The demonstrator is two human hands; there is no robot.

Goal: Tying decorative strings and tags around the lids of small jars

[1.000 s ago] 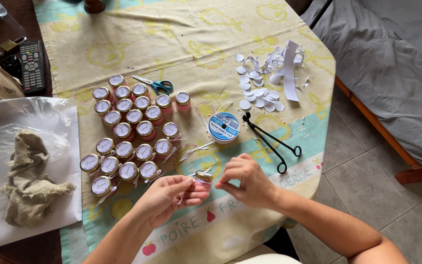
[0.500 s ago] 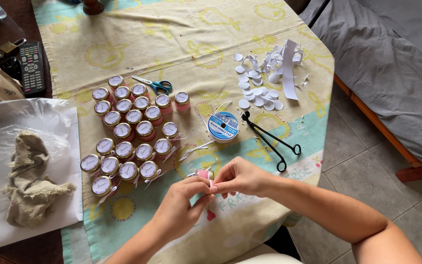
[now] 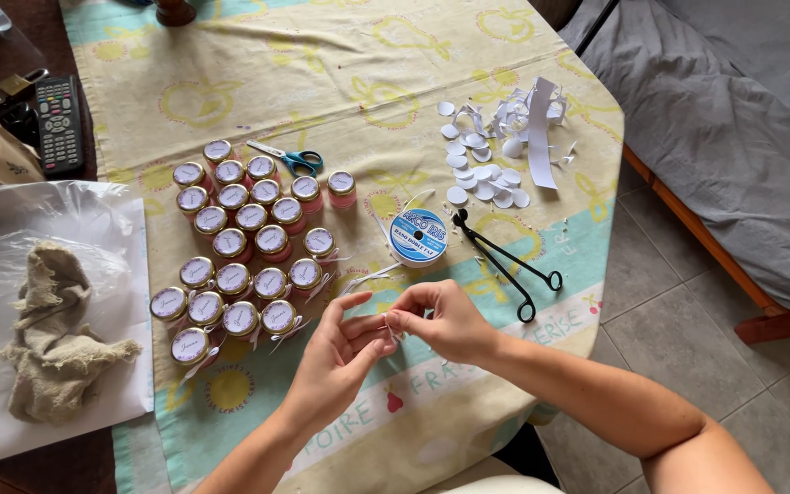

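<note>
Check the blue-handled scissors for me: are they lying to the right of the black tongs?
No, the blue-handled scissors lie left of the black tongs, just behind the cluster of small jars.

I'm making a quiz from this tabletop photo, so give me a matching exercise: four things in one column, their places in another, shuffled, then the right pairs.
Things:
1. scissors
2. remote control
3. paper circles
4. black tongs

Places:
A. at the table's far left edge, on dark wood
B. right of the blue tape spool
C. just behind the group of small jars
D. a white heap near the table's right edge

Pairs: 1-C, 2-A, 3-D, 4-B
</note>
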